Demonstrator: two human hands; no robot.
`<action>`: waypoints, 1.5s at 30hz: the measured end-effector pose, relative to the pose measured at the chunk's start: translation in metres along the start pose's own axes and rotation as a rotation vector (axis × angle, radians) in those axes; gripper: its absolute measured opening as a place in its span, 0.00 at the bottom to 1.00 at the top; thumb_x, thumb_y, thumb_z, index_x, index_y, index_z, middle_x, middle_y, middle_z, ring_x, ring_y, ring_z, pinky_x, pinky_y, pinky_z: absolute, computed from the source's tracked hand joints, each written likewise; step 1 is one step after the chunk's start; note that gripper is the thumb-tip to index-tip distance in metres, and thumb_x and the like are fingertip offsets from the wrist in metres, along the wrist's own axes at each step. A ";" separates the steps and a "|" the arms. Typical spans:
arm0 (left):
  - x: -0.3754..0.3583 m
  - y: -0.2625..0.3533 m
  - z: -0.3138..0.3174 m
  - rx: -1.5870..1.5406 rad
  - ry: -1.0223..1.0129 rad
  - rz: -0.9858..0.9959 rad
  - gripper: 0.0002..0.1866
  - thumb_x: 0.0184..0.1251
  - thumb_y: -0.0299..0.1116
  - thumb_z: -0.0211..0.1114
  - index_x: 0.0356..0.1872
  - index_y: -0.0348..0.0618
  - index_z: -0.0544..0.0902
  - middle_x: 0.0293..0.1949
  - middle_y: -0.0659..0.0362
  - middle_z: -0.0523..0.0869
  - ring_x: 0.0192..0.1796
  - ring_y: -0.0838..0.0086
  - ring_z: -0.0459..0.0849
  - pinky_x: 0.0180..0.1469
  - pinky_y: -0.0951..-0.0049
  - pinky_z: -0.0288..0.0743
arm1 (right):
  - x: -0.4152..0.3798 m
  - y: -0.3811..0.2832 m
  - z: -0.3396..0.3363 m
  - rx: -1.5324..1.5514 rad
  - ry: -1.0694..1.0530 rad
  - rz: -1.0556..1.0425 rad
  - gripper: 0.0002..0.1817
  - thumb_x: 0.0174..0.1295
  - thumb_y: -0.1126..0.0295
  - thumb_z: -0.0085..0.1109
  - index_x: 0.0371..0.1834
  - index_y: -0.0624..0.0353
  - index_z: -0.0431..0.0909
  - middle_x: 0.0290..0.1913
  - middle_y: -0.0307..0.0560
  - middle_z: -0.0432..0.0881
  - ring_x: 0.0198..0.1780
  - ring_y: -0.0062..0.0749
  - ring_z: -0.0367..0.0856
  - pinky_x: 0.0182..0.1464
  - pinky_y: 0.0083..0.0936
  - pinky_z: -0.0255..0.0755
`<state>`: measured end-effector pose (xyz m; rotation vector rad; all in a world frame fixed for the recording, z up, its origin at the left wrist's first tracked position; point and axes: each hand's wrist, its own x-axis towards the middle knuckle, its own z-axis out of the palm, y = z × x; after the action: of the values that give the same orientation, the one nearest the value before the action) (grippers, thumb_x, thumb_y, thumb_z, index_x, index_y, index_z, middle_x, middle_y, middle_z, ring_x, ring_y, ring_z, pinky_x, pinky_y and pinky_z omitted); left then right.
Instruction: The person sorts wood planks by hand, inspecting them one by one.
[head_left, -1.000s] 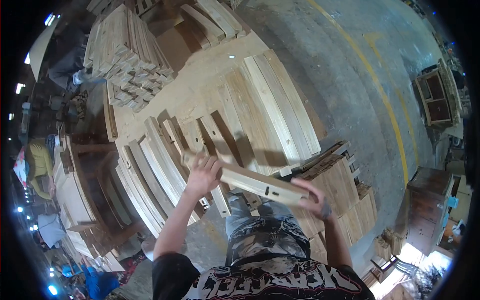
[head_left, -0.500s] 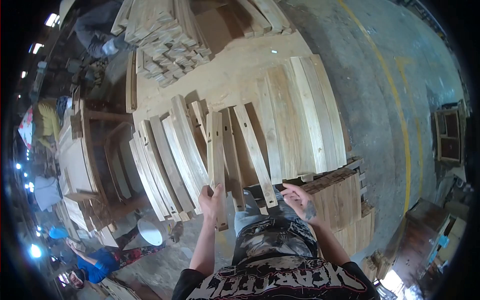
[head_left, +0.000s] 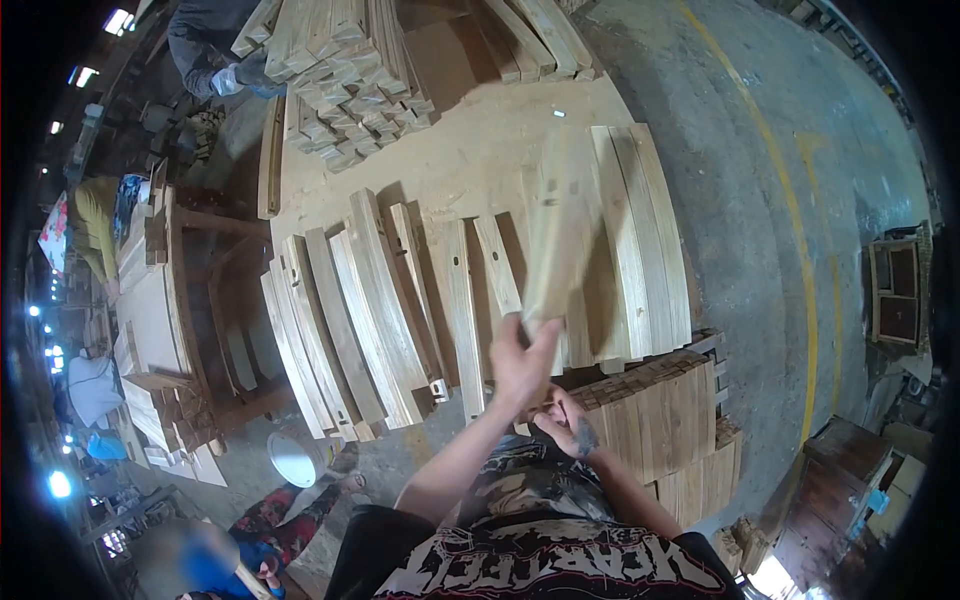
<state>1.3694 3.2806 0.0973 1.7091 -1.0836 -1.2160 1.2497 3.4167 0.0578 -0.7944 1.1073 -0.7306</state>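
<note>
My left hand is closed around a pale wooden bar with dark slots near its far end. The bar is raised over the table and blurred by motion. At its near end, close to my body, my right hand has its fingers curled in; the end of the bar is mostly hidden there. Two slotted bars lie to the left of my hands: one bar and a slanted bar. Right of them are wide boards laid side by side.
More bars lie in a row on the left of the table. A tall wood stack stands at the back, near a gloved co-worker's hand. Below right are stacked blocks. A white bucket and another person are lower left.
My left hand has carried the slotted bar up and to the right, across the slanted bar. My right hand has moved inward and its spread fingers have curled at the bar's near end.
</note>
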 end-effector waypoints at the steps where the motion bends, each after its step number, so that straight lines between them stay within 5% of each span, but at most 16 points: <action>1: 0.002 0.006 0.019 0.000 -0.016 -0.025 0.20 0.66 0.42 0.74 0.46 0.33 0.83 0.33 0.51 0.88 0.33 0.70 0.84 0.37 0.66 0.78 | 0.002 0.007 0.000 0.090 0.015 -0.062 0.32 0.72 0.74 0.61 0.75 0.63 0.57 0.53 0.49 0.80 0.55 0.31 0.82 0.57 0.30 0.77; 4: 0.011 0.025 0.075 -0.102 0.037 0.026 0.22 0.66 0.43 0.73 0.46 0.32 0.81 0.34 0.45 0.86 0.35 0.61 0.84 0.41 0.60 0.78 | 0.006 -0.019 -0.002 0.026 0.235 -0.278 0.30 0.71 0.77 0.60 0.72 0.62 0.57 0.54 0.49 0.78 0.54 0.32 0.81 0.54 0.29 0.78; 7: 0.016 0.021 0.109 0.149 0.007 -0.029 0.22 0.69 0.45 0.69 0.51 0.36 0.79 0.42 0.42 0.84 0.42 0.48 0.84 0.48 0.52 0.77 | 0.005 -0.031 -0.024 0.131 0.377 -0.192 0.24 0.70 0.76 0.61 0.65 0.63 0.62 0.53 0.48 0.79 0.51 0.30 0.83 0.50 0.26 0.80; 10: 0.012 0.001 0.111 0.169 -0.101 0.115 0.21 0.71 0.44 0.67 0.54 0.38 0.79 0.46 0.45 0.84 0.42 0.51 0.85 0.47 0.54 0.79 | 0.001 -0.021 -0.054 0.144 0.495 -0.136 0.19 0.71 0.74 0.62 0.62 0.65 0.70 0.52 0.46 0.82 0.48 0.26 0.84 0.48 0.23 0.81; 12: 0.010 -0.002 0.080 0.109 -0.024 0.238 0.18 0.71 0.40 0.69 0.54 0.39 0.81 0.46 0.49 0.84 0.42 0.60 0.86 0.45 0.61 0.80 | -0.005 -0.017 -0.074 0.118 0.504 0.025 0.16 0.72 0.68 0.60 0.59 0.62 0.76 0.47 0.49 0.87 0.41 0.27 0.87 0.42 0.23 0.81; 15: 0.035 -0.058 0.006 0.291 0.143 0.211 0.17 0.70 0.38 0.72 0.53 0.41 0.82 0.44 0.56 0.84 0.40 0.67 0.85 0.41 0.68 0.80 | -0.011 -0.004 -0.089 0.235 0.479 0.104 0.20 0.73 0.60 0.59 0.60 0.61 0.79 0.50 0.50 0.88 0.41 0.27 0.86 0.48 0.29 0.81; 17: 0.038 -0.063 -0.059 0.513 0.338 0.266 0.15 0.66 0.37 0.73 0.46 0.38 0.84 0.44 0.46 0.85 0.45 0.51 0.86 0.48 0.57 0.80 | -0.009 0.013 -0.097 0.353 0.470 0.149 0.19 0.74 0.61 0.58 0.60 0.61 0.79 0.51 0.51 0.89 0.42 0.28 0.86 0.50 0.29 0.81; 19: 0.035 -0.092 -0.116 0.831 0.309 0.109 0.25 0.61 0.39 0.76 0.56 0.39 0.80 0.51 0.45 0.83 0.55 0.48 0.82 0.55 0.51 0.76 | -0.011 0.015 -0.099 0.349 0.444 0.123 0.20 0.75 0.59 0.57 0.62 0.60 0.78 0.53 0.52 0.88 0.43 0.30 0.87 0.50 0.30 0.80; 25: -0.001 -0.126 -0.183 1.326 -0.090 0.178 0.52 0.54 0.42 0.78 0.79 0.47 0.60 0.77 0.44 0.61 0.79 0.46 0.59 0.78 0.37 0.52 | -0.021 0.018 -0.096 0.168 0.289 -0.007 0.25 0.78 0.53 0.53 0.68 0.59 0.72 0.58 0.54 0.86 0.50 0.34 0.87 0.53 0.32 0.79; 28: 0.010 -0.138 -0.198 1.312 -0.154 0.233 0.54 0.53 0.46 0.79 0.81 0.50 0.58 0.80 0.44 0.57 0.81 0.47 0.53 0.81 0.37 0.46 | -0.031 0.026 -0.098 0.039 0.202 0.032 0.26 0.80 0.53 0.49 0.71 0.59 0.69 0.60 0.54 0.85 0.51 0.35 0.86 0.56 0.32 0.77; 32: 0.030 -0.139 -0.187 1.159 -0.019 0.339 0.51 0.55 0.41 0.79 0.79 0.49 0.61 0.75 0.43 0.65 0.75 0.47 0.65 0.76 0.45 0.60 | -0.038 0.054 -0.104 0.003 0.184 0.172 0.28 0.81 0.55 0.48 0.77 0.57 0.60 0.60 0.54 0.84 0.51 0.35 0.86 0.56 0.32 0.76; 38: 0.057 -0.122 -0.125 0.759 0.306 -0.021 0.52 0.56 0.46 0.80 0.76 0.34 0.59 0.62 0.39 0.75 0.63 0.42 0.78 0.62 0.49 0.75 | -0.047 0.098 -0.095 -0.009 0.209 0.175 0.39 0.78 0.61 0.56 0.83 0.58 0.44 0.59 0.54 0.85 0.51 0.33 0.86 0.53 0.29 0.75; 44: 0.092 -0.169 -0.126 0.627 0.402 0.063 0.51 0.61 0.44 0.76 0.78 0.30 0.57 0.61 0.37 0.77 0.61 0.41 0.80 0.61 0.50 0.77 | -0.063 0.102 -0.090 -0.138 0.278 0.232 0.43 0.67 0.61 0.68 0.79 0.69 0.56 0.55 0.56 0.86 0.58 0.41 0.84 0.63 0.35 0.76; 45: 0.088 -0.161 -0.136 0.287 0.189 -0.136 0.48 0.68 0.42 0.72 0.79 0.30 0.55 0.62 0.42 0.80 0.62 0.50 0.82 0.63 0.54 0.77 | -0.067 0.098 -0.087 -0.078 0.273 0.236 0.43 0.67 0.61 0.68 0.79 0.69 0.57 0.55 0.57 0.86 0.58 0.41 0.85 0.63 0.35 0.76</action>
<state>1.5494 3.2696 -0.0420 2.1007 -1.0798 -0.9899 1.1593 3.5078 -0.0140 -0.6272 1.4564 -0.6102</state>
